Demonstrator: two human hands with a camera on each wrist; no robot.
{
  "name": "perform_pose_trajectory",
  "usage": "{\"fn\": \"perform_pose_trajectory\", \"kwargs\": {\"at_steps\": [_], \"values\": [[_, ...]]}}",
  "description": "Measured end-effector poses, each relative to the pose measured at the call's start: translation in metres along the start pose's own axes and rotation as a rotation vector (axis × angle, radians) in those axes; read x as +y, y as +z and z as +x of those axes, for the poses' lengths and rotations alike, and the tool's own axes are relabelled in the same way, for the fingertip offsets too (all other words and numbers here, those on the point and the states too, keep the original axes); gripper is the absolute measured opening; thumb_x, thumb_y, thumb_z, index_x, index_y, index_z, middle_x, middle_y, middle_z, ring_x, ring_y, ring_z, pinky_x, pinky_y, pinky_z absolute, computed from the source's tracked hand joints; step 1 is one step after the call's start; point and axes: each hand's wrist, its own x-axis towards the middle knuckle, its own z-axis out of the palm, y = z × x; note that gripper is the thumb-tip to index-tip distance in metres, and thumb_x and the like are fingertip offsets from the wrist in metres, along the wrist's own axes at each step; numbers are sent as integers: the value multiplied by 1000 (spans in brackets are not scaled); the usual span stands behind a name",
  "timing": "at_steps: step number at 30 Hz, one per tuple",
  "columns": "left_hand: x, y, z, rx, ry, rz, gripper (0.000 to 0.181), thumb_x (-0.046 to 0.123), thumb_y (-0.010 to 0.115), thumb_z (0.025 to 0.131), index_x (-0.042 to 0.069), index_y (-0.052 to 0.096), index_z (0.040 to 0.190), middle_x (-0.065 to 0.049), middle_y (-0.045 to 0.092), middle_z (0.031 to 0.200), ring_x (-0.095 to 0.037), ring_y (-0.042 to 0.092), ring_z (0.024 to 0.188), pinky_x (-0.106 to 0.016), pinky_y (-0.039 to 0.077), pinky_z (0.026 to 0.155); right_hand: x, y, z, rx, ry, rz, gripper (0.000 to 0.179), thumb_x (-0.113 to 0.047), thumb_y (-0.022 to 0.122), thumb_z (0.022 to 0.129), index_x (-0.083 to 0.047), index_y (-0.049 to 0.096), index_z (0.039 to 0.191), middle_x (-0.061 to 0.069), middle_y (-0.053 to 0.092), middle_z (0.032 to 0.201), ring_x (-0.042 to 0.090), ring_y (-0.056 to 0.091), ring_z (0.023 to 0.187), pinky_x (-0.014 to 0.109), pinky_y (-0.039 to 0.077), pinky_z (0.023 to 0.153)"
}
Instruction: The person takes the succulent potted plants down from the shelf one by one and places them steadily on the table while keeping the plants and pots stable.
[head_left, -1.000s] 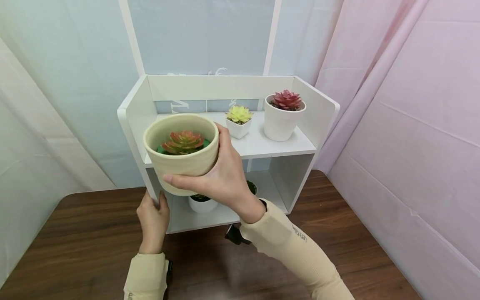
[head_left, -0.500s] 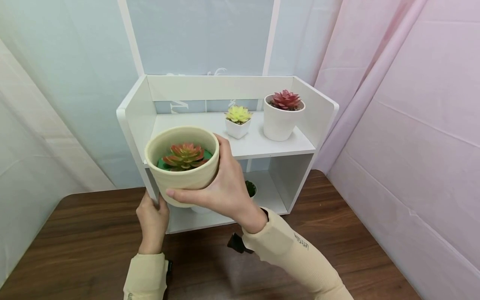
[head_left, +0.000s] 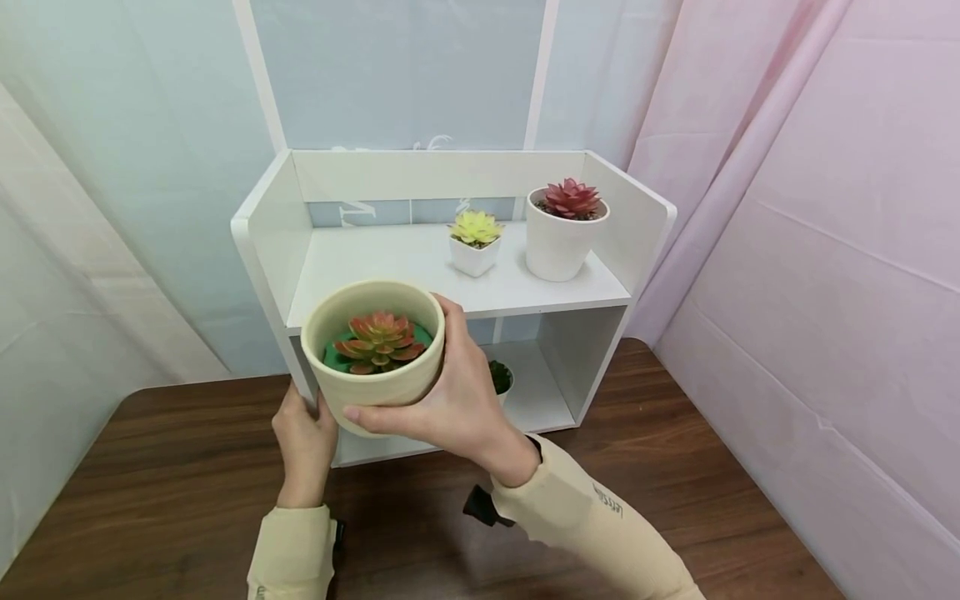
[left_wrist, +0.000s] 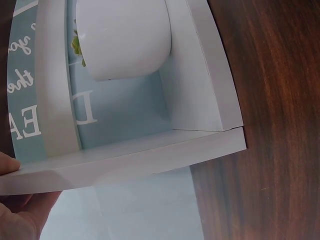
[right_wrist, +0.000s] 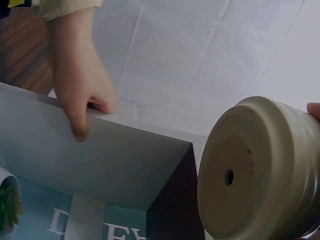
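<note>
in front of the white shelf (head_left: 367, 258), the right hand (head_left: 463, 400) gripped the cream pot (head_left: 371, 398) of red-green succulent (head_left: 381, 340) between thumb and fingers; the left hand (head_left: 305, 437) pinched the shelf's left side panel (head_left: 277, 242).

The shelf unit (head_left: 442, 173) stands on the table (head_left: 150, 467), before a curtain (head_left: 405, 75). On its upper board (head_left: 367, 254), a first pot (head_left: 474, 257) is left of a second pot (head_left: 558, 246). Below are a third pot (head_left: 501, 380) and, nearer to the left panel (left_wrist: 125, 170), a fourth pot (left_wrist: 125, 37). Before the unit's left half is a fifth pot (head_left: 371, 387) in the right hand (head_left: 461, 400).
</note>
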Motion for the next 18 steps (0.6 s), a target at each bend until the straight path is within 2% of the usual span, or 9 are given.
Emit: {"fn": "perform_pose_trajectory", "kwargs": {"at_steps": [11,18], "values": [[-2,0,-1,-1,4,-6,24,-1,58,91,-5,60,115,-29,66,102,-45,65,91,-56,50,69,13,2,-14,-28,44,30,103,-23,92,57,-19,31,140,-6,51,131,8,53,114,32,46,94],[-2,0,-1,6,15,7,21,-2,58,90,-4,61,111,-27,67,94,-41,66,79,-52,49,63,21,5,-24,-32,58,31,103,-22,91,58,-19,30,141,-5,53,132,11,54,114,32,45,95]]}}
